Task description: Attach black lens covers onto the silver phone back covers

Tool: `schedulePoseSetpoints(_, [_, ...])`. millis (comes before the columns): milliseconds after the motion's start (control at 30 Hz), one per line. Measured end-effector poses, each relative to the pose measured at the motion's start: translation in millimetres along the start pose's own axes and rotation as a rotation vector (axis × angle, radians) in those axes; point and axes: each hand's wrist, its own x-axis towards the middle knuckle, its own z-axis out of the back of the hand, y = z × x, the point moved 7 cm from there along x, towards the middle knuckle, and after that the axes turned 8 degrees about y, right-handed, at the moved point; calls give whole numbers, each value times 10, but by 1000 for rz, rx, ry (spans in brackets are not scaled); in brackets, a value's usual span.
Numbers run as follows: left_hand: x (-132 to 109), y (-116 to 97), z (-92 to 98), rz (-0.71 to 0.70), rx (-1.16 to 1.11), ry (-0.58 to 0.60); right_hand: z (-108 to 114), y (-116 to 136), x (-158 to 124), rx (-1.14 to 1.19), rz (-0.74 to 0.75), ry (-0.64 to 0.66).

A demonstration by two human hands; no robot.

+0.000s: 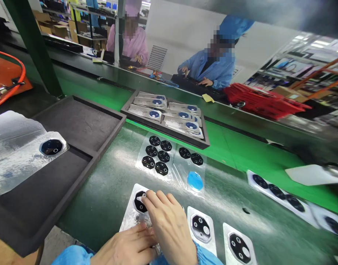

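Right hand [169, 224]: fingers held together, tips pressing down on black octagonal lens piece [139, 202], which sits under the fingertips at the top corner of the silver cover [129, 218]. Thumb hidden.
Left hand [127, 247]: flat, fingers together, holding down the cover's near end, touching the right hand.
Two more covers [201, 228] just right of right hand.
Lens sheet [156, 156] beyond the fingertips, apart.

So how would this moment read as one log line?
left hand: rests on silver cover | right hand: touches its black camera piece | beside: two more covers
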Motion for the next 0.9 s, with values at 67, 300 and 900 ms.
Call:
schedulePoseSetpoints(67, [-9,1,3,5,7,-6,1,-8,6,-6,-10,10])
schedulePoseSetpoints(300, [-4,2,3,1,8,17,2,-24,10,15,-21,16])
schedulePoseSetpoints(900, [-8,-1,-6,-17,13,-99,-4,-103,100,-6,0,48])
